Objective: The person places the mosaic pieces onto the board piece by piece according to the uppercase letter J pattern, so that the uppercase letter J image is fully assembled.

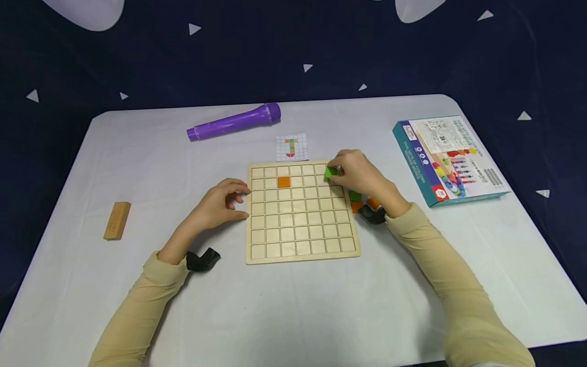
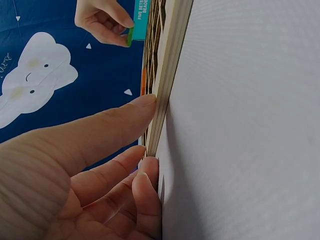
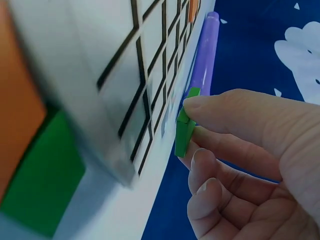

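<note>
Fingers of the right hand (image 1: 359, 169) pinch a green piece (image 1: 329, 172) in the head view, the piece lying at their tips and over the far right corner of a gridded wooden board (image 1: 302, 260); the left hand (image 1: 214, 205) has its thumb and fingers spread, the tips touching the board's left edge, well apart from the green piece. An orange tile (image 1: 284, 182) sits in the second row from the far side, third column from the left, and more green and orange tiles (image 1: 355, 195) lie just beside the board's right edge, near the right wrist. On the white-covered worktop (image 1: 293, 311) are a pattern card (image 1: 300, 148) beyond the board, a purple toy microphone (image 1: 234, 122), a boxed set (image 1: 454, 158) on the right and a wooden block (image 1: 117, 220) on the left. The left wrist view shows the left thumb tip against the board's edge, with fingers bent loosely below it, and the green piece farther off in the right hand's fingers. In the right wrist view the green piece stands tilted between thumb and fingertips, just beyond the board's edge as seen from there, with the microphone behind
</note>
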Action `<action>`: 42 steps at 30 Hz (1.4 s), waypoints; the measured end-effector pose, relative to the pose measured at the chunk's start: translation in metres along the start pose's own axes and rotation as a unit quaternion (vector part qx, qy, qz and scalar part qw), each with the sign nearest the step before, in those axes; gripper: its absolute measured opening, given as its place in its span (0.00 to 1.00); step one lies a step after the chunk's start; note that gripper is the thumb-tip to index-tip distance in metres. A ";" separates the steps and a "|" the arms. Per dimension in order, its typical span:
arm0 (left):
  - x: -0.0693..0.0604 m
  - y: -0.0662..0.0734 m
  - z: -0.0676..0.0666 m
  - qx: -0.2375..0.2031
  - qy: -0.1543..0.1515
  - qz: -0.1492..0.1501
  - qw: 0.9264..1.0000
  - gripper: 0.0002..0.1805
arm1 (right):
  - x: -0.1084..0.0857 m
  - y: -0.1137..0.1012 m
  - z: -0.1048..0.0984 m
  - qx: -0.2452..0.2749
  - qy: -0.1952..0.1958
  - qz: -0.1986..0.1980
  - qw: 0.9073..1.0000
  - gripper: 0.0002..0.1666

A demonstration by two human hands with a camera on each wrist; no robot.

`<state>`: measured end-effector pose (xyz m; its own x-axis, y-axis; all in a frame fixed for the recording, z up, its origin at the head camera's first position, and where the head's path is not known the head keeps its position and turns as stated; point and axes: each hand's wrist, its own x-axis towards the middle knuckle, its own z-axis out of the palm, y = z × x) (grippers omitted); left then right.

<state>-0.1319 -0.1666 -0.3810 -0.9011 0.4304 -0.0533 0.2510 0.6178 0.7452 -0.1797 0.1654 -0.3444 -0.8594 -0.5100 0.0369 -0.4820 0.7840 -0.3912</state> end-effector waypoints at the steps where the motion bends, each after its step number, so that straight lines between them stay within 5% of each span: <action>1: 0.000 0.000 0.000 0.000 0.000 0.000 1.000 0.29 | 0.001 -0.002 0.001 0.001 -0.003 -0.001 1.000 0.15; 28: 0.001 0.000 0.000 -0.001 -0.003 -0.002 1.000 0.29 | 0.032 -0.038 0.022 -0.022 -0.051 -0.063 0.996 0.07; 42: 0.000 0.000 0.000 -0.001 -0.001 -0.002 1.000 0.29 | 0.038 -0.045 0.027 -0.035 -0.074 -0.072 0.994 0.10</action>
<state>-0.1322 -0.1666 -0.3806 -0.9017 0.4284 -0.0581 0.2461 0.6192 0.7456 -0.1859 0.1008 -0.3505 -0.7483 -0.6614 -0.0502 -0.6136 0.7190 -0.3264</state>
